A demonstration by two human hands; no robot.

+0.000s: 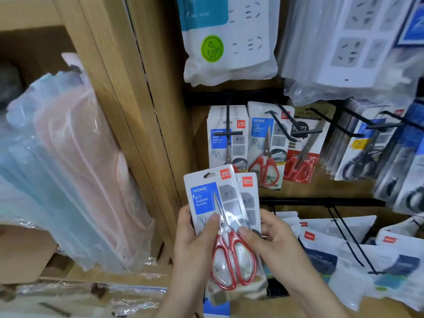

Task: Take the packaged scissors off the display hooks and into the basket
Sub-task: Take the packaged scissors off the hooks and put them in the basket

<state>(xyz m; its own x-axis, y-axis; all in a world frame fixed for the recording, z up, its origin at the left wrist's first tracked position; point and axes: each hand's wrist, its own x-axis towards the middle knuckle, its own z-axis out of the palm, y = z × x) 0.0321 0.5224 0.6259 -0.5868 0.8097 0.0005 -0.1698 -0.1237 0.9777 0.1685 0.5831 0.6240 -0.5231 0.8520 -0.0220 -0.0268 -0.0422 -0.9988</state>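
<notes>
left grip (pixel 197 237): clamped on the front scissors pack (pixel 204 198). Thumb lies across the clear blister just above the red handles, and the other fingers are tucked behind the card.
right grip (pixel 275 239): holding too. Thumb presses the front pack's blister beside the handles, and the fingers wrap round the back of the stack.
front scissors pack: off the hooks and held between both grips. White card with a blue HOME label, top leaning a bit to the left.
second pack (pixel 250 193): right behind the front one, peeking out on the right grip's side. Same red logo corner. Mostly covered, so I can't tell which grip really carries it.
hanging packs (pixel 226 143): straight above the grips, same kind of card, on a black hook (pixel 231 133).
red-handled packs (pixel 266 145): up and to the right of the grips, each on its own hook, with one more red card (pixel 302 161) beside them.
black-handled scissors (pixel 360 157): further right, well away from the grips.
power strip bags (pixel 229 53): top row, high above everything.
white bags (pixel 321 246): just right of the right grip, on the lower hooks.
wooden post (pixel 142 111): left of the left grip, with plastic-wrapped bundles (pixel 68 168) on the shelf beyond it.
</notes>
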